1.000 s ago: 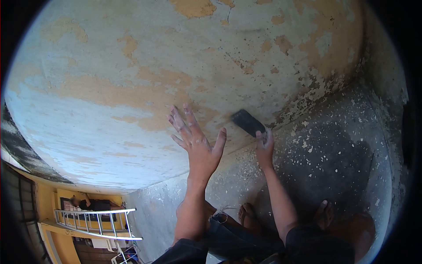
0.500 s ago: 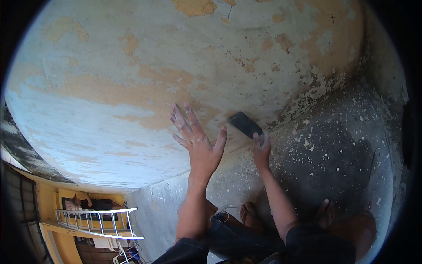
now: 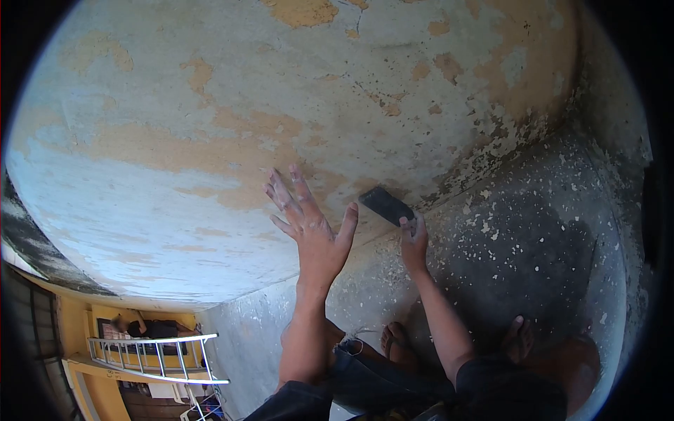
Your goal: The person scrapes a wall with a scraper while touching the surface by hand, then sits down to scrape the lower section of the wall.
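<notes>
Black, flat rectangular pad (image 3: 386, 205) points toward ten o'clock from the right hand (image 3: 414, 242), whose fingers pinch its near end — likely light, stiffish, best held there — by the peeling grey-and-orange wall (image 3: 161, 84); the left hand (image 3: 319, 238) spreads its fingers.

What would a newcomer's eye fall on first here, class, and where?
The peeling wall fills the upper view, mottled with tan patches. Near the middle, the left hand spreads open before it, while the right hand grips a dark rectangular pad. A metal ladder catches the eye at lower left.
</notes>
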Demonstrator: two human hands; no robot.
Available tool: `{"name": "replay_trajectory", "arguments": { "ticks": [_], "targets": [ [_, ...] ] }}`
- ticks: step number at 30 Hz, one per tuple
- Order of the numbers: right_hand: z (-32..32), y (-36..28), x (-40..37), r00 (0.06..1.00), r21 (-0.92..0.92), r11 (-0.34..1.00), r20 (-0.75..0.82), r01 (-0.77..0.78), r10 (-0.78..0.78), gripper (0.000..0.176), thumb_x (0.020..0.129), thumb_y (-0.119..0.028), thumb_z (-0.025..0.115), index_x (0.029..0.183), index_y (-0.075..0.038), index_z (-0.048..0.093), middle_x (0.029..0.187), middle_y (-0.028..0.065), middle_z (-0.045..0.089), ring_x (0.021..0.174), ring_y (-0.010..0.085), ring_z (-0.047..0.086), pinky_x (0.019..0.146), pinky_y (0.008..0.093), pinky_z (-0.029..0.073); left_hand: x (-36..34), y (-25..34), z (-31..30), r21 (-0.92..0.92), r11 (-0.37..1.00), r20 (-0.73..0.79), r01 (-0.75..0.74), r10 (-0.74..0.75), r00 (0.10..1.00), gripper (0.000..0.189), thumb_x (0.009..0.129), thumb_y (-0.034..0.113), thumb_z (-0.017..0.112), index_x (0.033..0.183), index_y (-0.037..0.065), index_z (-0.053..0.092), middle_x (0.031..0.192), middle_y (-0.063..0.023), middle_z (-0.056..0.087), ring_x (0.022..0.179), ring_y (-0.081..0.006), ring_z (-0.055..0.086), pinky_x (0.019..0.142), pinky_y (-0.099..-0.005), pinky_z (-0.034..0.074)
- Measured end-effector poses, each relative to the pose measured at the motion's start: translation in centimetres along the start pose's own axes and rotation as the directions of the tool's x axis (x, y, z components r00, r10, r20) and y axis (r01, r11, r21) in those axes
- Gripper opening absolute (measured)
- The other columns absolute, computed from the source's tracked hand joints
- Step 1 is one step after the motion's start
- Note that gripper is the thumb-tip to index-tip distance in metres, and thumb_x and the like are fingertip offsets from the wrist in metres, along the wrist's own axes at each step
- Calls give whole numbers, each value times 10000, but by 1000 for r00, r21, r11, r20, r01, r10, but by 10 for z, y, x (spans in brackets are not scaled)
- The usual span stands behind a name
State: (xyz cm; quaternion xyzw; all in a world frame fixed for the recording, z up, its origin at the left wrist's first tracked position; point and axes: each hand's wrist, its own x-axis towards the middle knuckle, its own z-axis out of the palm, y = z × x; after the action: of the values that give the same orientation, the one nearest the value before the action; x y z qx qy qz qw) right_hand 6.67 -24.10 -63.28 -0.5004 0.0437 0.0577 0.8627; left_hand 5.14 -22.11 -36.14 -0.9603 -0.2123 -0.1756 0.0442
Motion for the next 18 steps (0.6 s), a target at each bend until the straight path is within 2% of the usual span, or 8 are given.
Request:
{"name": "replay_trajectory", "arguments": {
  "ticks": [4,6,10,12,16,18],
  "targets": [
    [25,-57,19,995,-96,995,97,-6,15,429,976,-314,646,1228,21,555,843,90,636,768,158,575,705,318,473,0,-2,2,-25,1000,7,-7,8,1000,1084,847,460,707,1600,137,-2,1649,-198,-94,1504,-444,-118,1110,-719,23],
    [34,-91,24,967,-39,998,249,-46,54,415,977,-301,646,1216,28,560,830,80,630,744,156,573,691,318,470,0,-3,3,-12,1000,4,-13,13,1000,1085,845,456,709,1600,136,-1,1650,-199,-92,1505,-442,-118,1110,-718,20],
    [19,-45,20,988,-30,999,157,16,-11,412,975,-295,649,1209,33,564,832,81,632,732,163,573,686,328,474,2,-3,5,4,1000,-10,-11,11,1000,1093,837,448,718,1600,132,3,1650,-200,-95,1507,-435,-119,1112,-714,14],
    [0,8,12,993,-105,992,90,-69,79,409,973,-292,654,1202,36,569,831,83,630,737,173,578,686,337,480,0,-3,5,2,1000,-3,-11,11,1000,1095,835,445,720,1600,130,3,1650,-200,-95,1507,-434,-120,1113,-712,12],
    [-2,10,6,999,-35,999,39,-23,25,408,976,-281,650,1217,36,560,821,76,626,737,176,578,692,337,483,-1,-2,-2,-14,1000,14,2,-2,1000,1083,842,432,717,1601,135,3,1650,-199,-95,1506,-439,-119,1116,-709,17],
    [15,-20,11,988,-81,994,131,-70,81,409,982,-278,642,1231,33,551,809,78,619,728,179,574,685,336,481,0,-1,0,-37,999,20,-1,2,1000,1079,844,427,716,1601,137,4,1650,-199,-96,1505,-440,-119,1116,-709,19]
  ]
}}
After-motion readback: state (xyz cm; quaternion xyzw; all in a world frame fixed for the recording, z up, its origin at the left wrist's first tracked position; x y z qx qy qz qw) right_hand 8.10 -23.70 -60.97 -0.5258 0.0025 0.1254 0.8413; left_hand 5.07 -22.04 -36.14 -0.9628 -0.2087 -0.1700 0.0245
